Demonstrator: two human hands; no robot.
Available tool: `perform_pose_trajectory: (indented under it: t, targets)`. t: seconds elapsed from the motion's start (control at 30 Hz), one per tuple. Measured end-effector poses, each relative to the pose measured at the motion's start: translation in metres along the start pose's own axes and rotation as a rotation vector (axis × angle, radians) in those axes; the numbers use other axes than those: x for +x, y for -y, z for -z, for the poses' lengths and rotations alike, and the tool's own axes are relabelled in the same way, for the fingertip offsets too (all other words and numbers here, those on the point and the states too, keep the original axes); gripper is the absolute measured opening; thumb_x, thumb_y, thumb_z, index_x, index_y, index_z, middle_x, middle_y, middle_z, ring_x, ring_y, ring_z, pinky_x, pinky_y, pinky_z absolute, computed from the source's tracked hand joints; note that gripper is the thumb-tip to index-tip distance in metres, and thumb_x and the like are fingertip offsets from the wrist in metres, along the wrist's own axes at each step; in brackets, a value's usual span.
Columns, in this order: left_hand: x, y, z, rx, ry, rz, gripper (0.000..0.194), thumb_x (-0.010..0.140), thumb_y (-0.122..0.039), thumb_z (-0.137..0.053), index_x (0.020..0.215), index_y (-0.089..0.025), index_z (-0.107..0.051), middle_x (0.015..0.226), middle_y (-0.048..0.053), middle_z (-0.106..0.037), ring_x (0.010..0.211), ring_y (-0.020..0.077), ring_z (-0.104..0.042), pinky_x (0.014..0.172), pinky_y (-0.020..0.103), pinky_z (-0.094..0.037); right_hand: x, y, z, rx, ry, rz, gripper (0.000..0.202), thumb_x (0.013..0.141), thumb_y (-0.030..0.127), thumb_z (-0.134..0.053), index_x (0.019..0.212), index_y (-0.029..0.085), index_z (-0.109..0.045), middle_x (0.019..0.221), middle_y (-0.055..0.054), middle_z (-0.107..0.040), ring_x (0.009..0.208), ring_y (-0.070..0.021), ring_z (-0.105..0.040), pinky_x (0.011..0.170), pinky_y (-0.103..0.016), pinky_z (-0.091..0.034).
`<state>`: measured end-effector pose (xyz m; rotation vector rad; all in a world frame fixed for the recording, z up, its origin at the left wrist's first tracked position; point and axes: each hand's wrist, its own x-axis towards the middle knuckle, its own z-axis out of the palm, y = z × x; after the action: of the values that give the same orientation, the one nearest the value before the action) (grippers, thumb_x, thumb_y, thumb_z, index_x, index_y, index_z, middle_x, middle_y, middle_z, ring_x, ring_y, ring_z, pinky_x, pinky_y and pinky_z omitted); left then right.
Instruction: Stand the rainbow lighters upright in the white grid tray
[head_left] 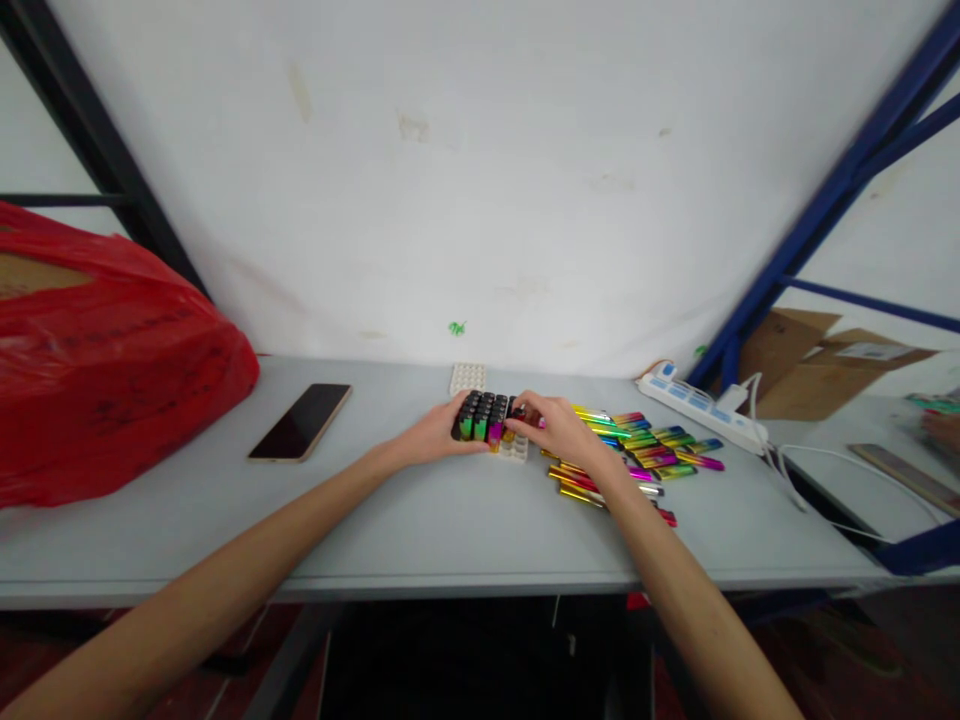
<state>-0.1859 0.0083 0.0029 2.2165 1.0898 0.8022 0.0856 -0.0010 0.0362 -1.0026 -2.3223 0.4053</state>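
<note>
Several metallic-coloured lighters point(480, 425) with black tops stand upright in close rows in a white holed tray point(516, 449). Some round holes show at the tray's right front. My left hand point(433, 438) is wrapped around the left side of the standing lighters, thumb along the front. At the right end of the rows, my right hand point(559, 424) pinches a dark-topped lighter point(517, 412), its lower part partly hidden by the fingers. Beneath and beside my right forearm lies a loose pile of shiny multicoloured lighters point(660, 455).
Behind the rows, a second white holed tray point(468, 377) lies near the wall. A phone point(301, 422) and a red plastic bag point(112, 370) are to the left. At the right are a white power strip point(701, 405) with cables, a blue frame post point(825, 210) and cardboard point(810, 365).
</note>
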Motion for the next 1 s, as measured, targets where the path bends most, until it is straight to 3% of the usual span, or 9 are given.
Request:
perform_pose_trajectory:
  t: [0.3, 0.5, 0.67, 0.83, 1.0]
  targets:
    - [0.000, 0.002, -0.001, 0.000, 0.003, -0.011, 0.092, 0.077, -0.060, -0.085, 0.150, -0.020, -0.046, 0.139, 0.013, -0.069, 0.126, 0.0357, -0.067, 0.105, 0.045, -0.055, 0.001, -0.005, 0.000, -0.032, -0.025, -0.027, 0.019, 0.099, 0.040, -0.072, 0.102, 0.022, -0.068, 0.077, 0.000, -0.072, 0.070, -0.0166, -0.067, 0.069, -0.026, -0.046]
    - [0.001, 0.000, 0.000, 0.008, 0.005, -0.019, 0.089, 0.078, -0.061, -0.084, 0.147, -0.019, -0.047, 0.137, 0.012, -0.069, 0.125, 0.0349, -0.068, 0.106, 0.043, -0.054, 0.000, -0.004, 0.004, 0.037, -0.062, -0.003, 0.030, 0.105, 0.050, -0.060, 0.119, 0.024, -0.062, 0.079, 0.002, -0.072, 0.071, -0.0170, -0.067, 0.072, -0.027, -0.049]
    - [0.001, -0.002, 0.001, 0.013, 0.011, -0.026, 0.091, 0.078, -0.066, -0.084, 0.147, -0.019, -0.047, 0.141, 0.012, -0.068, 0.128, 0.0350, -0.066, 0.110, 0.044, -0.053, -0.003, -0.035, 0.022, -0.199, -0.158, -0.054, 0.026, 0.112, 0.033, -0.044, 0.110, 0.021, -0.067, 0.090, -0.006, -0.074, 0.085, -0.0201, -0.069, 0.085, -0.030, -0.051]
    - [0.001, -0.001, 0.001, 0.026, 0.006, -0.005, 0.096, 0.077, -0.067, -0.084, 0.150, -0.019, -0.046, 0.142, 0.013, -0.067, 0.128, 0.0357, -0.066, 0.110, 0.045, -0.053, -0.017, -0.078, 0.040, -0.377, 0.012, -0.202, 0.018, 0.104, 0.028, -0.062, 0.112, 0.016, -0.073, 0.109, -0.014, -0.077, 0.101, -0.0244, -0.071, 0.096, -0.035, -0.053]
    - [0.000, -0.002, 0.001, 0.032, 0.016, -0.002, 0.095, 0.078, -0.067, -0.084, 0.150, -0.019, -0.046, 0.143, 0.014, -0.067, 0.129, 0.0371, -0.066, 0.110, 0.046, -0.053, -0.027, -0.085, 0.053, -0.360, 0.091, -0.318, 0.027, 0.103, 0.036, -0.065, 0.116, 0.015, -0.075, 0.112, -0.015, -0.079, 0.102, -0.0268, -0.074, 0.095, -0.037, -0.054]
